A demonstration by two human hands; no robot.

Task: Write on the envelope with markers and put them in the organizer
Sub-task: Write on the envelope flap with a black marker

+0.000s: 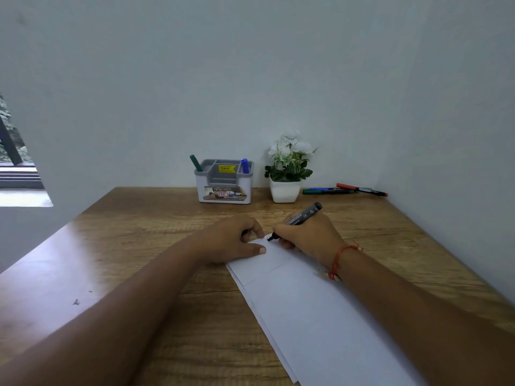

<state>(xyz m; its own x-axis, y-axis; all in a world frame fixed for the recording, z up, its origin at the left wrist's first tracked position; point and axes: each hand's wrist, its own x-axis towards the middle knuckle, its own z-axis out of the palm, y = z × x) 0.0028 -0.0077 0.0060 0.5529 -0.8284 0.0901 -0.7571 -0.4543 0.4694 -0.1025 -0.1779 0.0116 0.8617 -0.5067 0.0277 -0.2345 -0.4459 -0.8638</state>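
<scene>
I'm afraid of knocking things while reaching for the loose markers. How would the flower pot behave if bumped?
The pot looks small and probably light, so it would likely slide on the smooth table. Its flowers rise well above the narrow base, so a high bump may tip it. The markers lie close beside it.

Under both hands: envelope (306, 316) plain white. In right hand (309, 235): black marker (302, 217), dark barrel, pale print. On right wrist: thread band (338, 259), red-orange. Beyond left hand (231, 240): organizer (201, 190), white shell, grey insert, yellow sticker (227, 168), multicoloured label (224, 194); green marker (196, 163) and blue marker (245, 166) inside. Beyond right hand: pot (284, 192) white, flowers (291, 146) white, leaves (295, 171) green; loose markers (326, 191) green, blue, red. Beneath hands: table (139, 246), brown woodgrain.
</scene>
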